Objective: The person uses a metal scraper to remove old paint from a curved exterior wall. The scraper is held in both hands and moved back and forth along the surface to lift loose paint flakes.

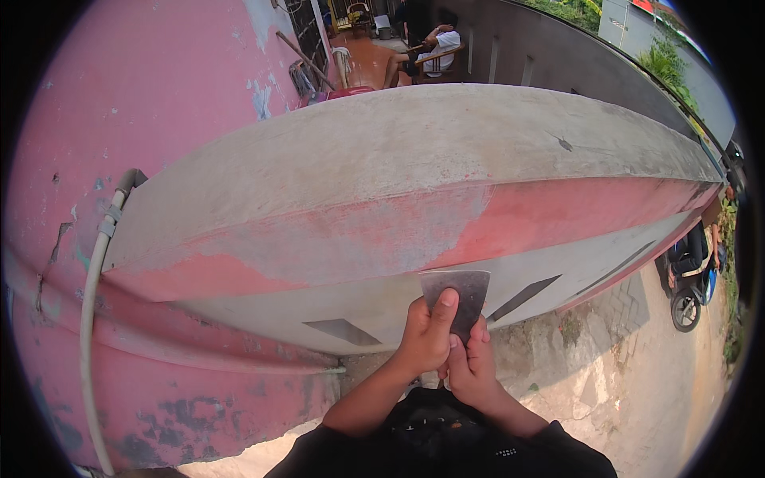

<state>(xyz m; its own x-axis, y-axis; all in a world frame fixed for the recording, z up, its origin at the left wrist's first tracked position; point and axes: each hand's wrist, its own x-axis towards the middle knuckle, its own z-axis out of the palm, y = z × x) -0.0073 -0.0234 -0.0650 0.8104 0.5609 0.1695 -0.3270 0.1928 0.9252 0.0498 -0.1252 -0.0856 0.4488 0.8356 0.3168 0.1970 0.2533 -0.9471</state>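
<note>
A metal scraper with a wide, flared blade is held in front of my chest, its edge pointing away from me. My left hand grips it with the thumb pressed flat on the blade. Lower down, my right hand wraps around the scraper's narrow end, and the fingers hide most of the handle. Just beyond the blade edge runs a low masonry wall with a bare grey top. Its pink painted band has a patchy grey area in the middle. Whether the blade touches the wall, I cannot tell.
A grey pipe climbs the peeling pink house wall at left. Slanted openings pierce the low wall's face. Behind it a person sits on a wooden chair. At right, a person's legs straddle a motorbike on the paved lane.
</note>
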